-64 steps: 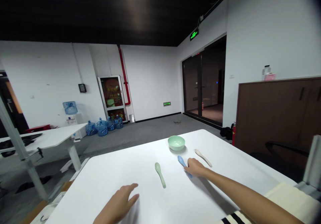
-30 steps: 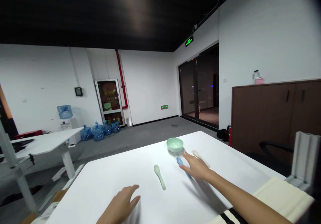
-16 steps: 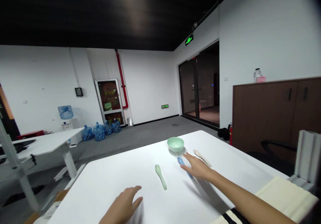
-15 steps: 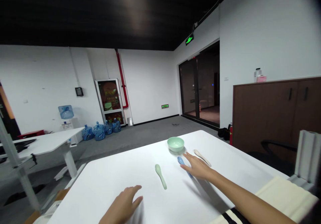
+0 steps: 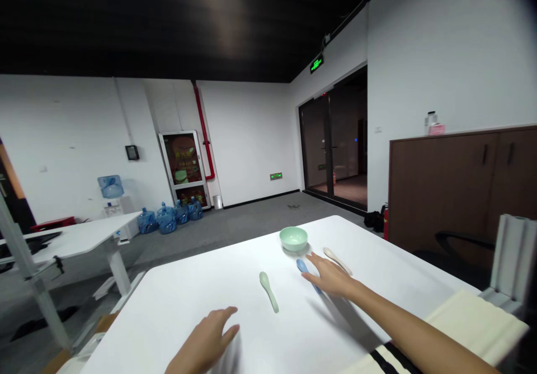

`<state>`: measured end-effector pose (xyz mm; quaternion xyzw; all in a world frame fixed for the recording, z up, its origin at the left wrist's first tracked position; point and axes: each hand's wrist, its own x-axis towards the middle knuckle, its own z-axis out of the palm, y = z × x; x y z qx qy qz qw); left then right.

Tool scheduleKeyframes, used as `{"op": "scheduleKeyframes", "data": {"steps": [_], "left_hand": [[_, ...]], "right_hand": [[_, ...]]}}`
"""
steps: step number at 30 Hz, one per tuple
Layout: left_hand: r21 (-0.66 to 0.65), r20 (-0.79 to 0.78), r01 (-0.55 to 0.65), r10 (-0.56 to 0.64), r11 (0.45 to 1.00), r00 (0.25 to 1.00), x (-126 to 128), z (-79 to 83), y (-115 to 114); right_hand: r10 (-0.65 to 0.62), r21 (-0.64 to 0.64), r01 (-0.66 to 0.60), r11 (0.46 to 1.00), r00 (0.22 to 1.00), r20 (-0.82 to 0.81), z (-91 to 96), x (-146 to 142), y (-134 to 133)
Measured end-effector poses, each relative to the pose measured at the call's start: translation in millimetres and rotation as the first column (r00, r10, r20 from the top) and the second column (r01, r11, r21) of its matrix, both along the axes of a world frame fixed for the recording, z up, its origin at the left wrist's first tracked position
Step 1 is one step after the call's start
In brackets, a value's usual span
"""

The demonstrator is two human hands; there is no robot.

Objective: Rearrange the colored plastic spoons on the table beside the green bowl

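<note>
On the white table (image 5: 188,284), a light green bowl (image 5: 293,240) stands upright near the far edge. A green spoon (image 5: 268,291), a blue spoon (image 5: 301,265) and a pale cream spoon (image 5: 335,259) lie in front of it. My right hand (image 5: 329,275) is over the blue spoon with thumb and fingers apart, covering part of its handle; whether it touches the spoon I cannot tell. My left hand (image 5: 210,335) hangs at the table's near side, thumb and fingers spread, holding nothing. The green spoon is the thing closest to it.
A cream cloth with black stripes (image 5: 461,329) lies at the right near edge. Beyond it are a metal profile post (image 5: 514,256) and a brown cabinet (image 5: 440,195). Another white desk (image 5: 88,234) stands at left, with blue water bottles (image 5: 166,218) on the floor behind.
Both hands keep practically the same pose and place. The bowl and spoons have not moved on the table; the view has shifted very slightly.
</note>
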<state>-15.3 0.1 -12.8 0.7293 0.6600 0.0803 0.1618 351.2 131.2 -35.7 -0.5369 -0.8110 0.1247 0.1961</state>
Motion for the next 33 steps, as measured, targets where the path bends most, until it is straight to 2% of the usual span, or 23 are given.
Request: {"op": "scheduleKeyframes", "data": {"steps": [22, 26, 33], "left_hand": [[-0.008, 0.004, -0.001, 0.002, 1.0, 1.0, 2.6, 2.9, -1.3], [-0.005, 0.006, -0.004, 0.004, 1.0, 1.0, 2.0, 1.7, -0.7], [0.003, -0.007, -0.004, 0.004, 1.0, 1.0, 0.3, -0.9, 1.9]], "right_hand": [[0.007, -0.024, -0.008, 1.0, 1.0, -0.017, -3.2, 1.5, 1.2], [-0.017, 0.028, 0.017, 0.999, 1.0, -0.01, -2.1, 11.5, 19.5], [-0.273, -0.013, 0.273, 0.962, 0.961, 0.043, 2.9, 55.5, 76.3]]}}
